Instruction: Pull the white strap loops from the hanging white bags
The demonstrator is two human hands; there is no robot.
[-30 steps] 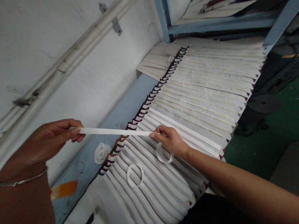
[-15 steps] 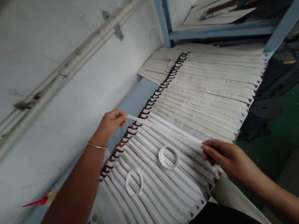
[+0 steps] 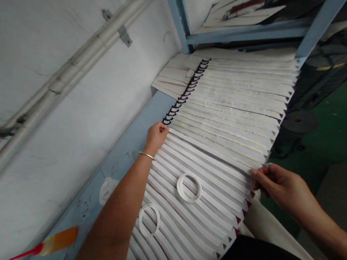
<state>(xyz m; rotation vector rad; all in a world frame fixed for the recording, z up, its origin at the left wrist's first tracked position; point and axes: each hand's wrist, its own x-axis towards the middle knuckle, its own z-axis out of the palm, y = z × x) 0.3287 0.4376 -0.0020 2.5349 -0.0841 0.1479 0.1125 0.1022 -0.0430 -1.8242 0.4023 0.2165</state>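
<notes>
Overlapping white strips (image 3: 197, 210) with dark edges lie in a long slanted row across the blue bench. A narrow white tape (image 3: 208, 152) is stretched between my hands over this row. My left hand (image 3: 158, 135), wearing a bracelet, pinches the tape's far end by the dark scalloped edge. At the other end, my right hand (image 3: 279, 179) grips the tape near the strips' right edge. Two white rings of coiled tape, one (image 3: 189, 187) nearer the middle and one (image 3: 149, 220) lower left, rest on the strips. Yellowish lines run along the upper strips (image 3: 230, 111).
An orange bottle with a red nozzle (image 3: 59, 240) lies on the blue bench (image 3: 88, 201) at the left. Pipes (image 3: 62, 77) run along the wall. A blue metal frame (image 3: 250, 34) stands at the back, with pale sheets (image 3: 170, 74) beside it. Dark rolls (image 3: 298, 122) sit at the right.
My left hand has moved right and up to the strips' dark edge, bringing its tape end down. My right hand has shifted slightly right, still holding the tape. More of the bottle shows.
</notes>
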